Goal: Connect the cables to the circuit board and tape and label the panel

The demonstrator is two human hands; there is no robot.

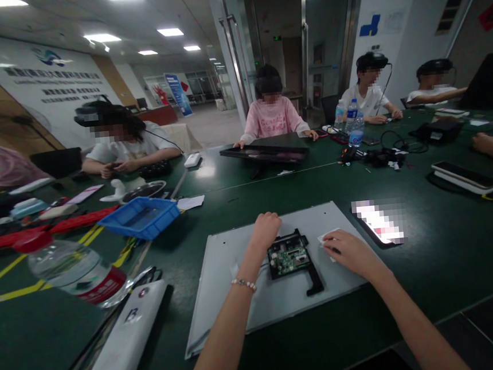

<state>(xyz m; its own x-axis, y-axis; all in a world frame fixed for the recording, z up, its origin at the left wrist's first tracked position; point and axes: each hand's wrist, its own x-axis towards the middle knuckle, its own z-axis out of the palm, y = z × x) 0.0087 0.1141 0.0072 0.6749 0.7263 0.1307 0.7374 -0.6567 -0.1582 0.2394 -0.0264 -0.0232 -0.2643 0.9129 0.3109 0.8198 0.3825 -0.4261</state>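
A grey flat panel lies on the green table in front of me. On it sits a black bracket with a green circuit board. My left hand is closed at the upper left corner of the bracket; what its fingers hold, if anything, is hidden. To the right of the board, my right hand has its fingers pressed together over a small white piece on the panel, with a small dark thing at the fingertips that is too small to name.
A lit phone lies right of the panel. On the left are a blue basket, a water bottle and a white power bank. Across the table, a person in pink holds a dark screen.
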